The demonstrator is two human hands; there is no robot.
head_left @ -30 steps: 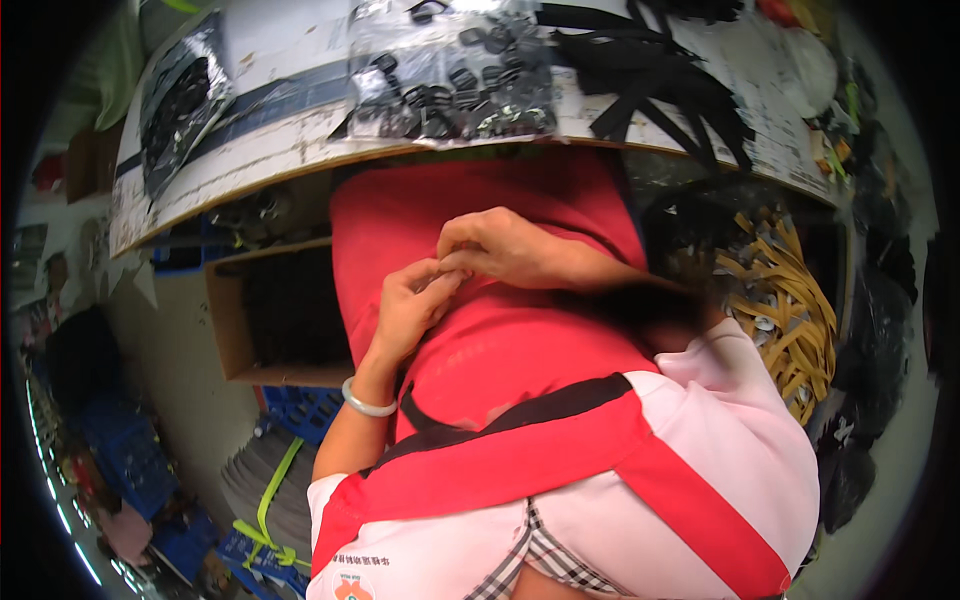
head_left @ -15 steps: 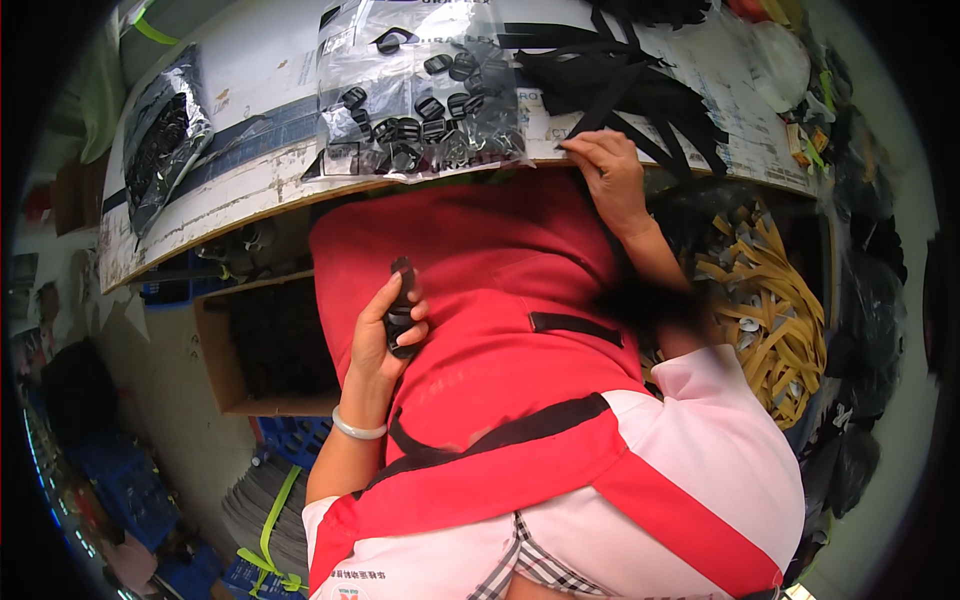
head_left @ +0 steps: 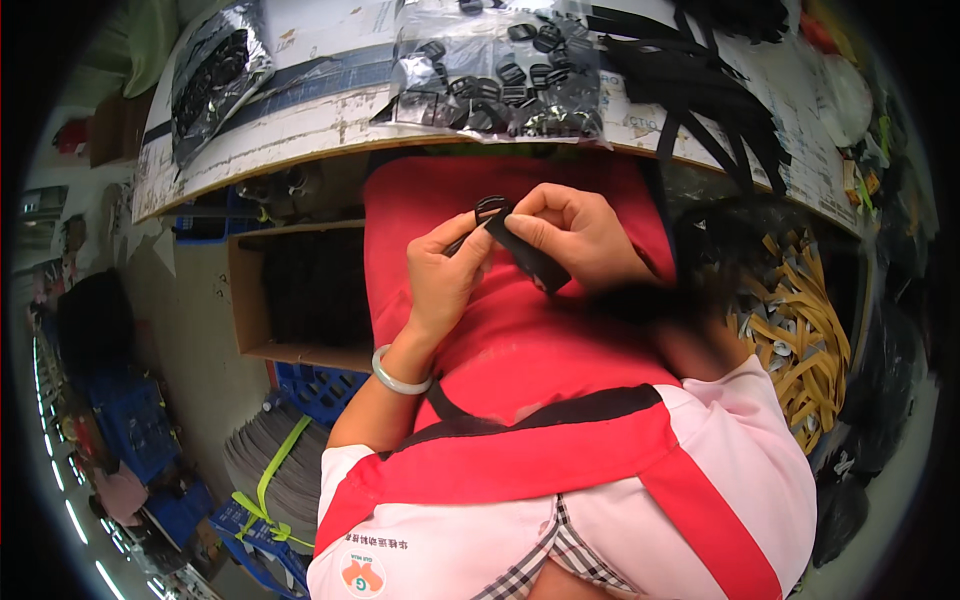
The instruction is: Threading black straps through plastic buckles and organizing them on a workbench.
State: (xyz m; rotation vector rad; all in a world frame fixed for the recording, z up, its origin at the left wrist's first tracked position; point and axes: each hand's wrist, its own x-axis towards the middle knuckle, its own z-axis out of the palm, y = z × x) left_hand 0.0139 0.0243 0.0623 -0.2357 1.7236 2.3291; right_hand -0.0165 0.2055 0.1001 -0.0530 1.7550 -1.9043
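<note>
Both my hands meet over the red apron [head_left: 530, 340]. My left hand [head_left: 448, 262], with a pale bangle on its wrist, pinches a small black plastic buckle [head_left: 491, 206] between thumb and fingers. A black webbing strap [head_left: 533, 258] is pinched by my right hand [head_left: 572, 228] close against the buckle. The strap's lower end slants down beneath my right hand. Whether the strap passes through the buckle's slot I cannot tell, as my fingertips cover part of it.
A clear bag [head_left: 500, 85] of black buckles lies on the worktable [head_left: 330, 135], between another bag [head_left: 215, 75] and a pile of black straps [head_left: 700, 85]. An open cardboard box [head_left: 250, 345] sits below left; yellow-brown strips [head_left: 800, 345] heap at right.
My right hand has come from the table edge to the buckle and now holds a strap. My left hand has risen toward it. The view has shifted, so the table contents appear farther right.
</note>
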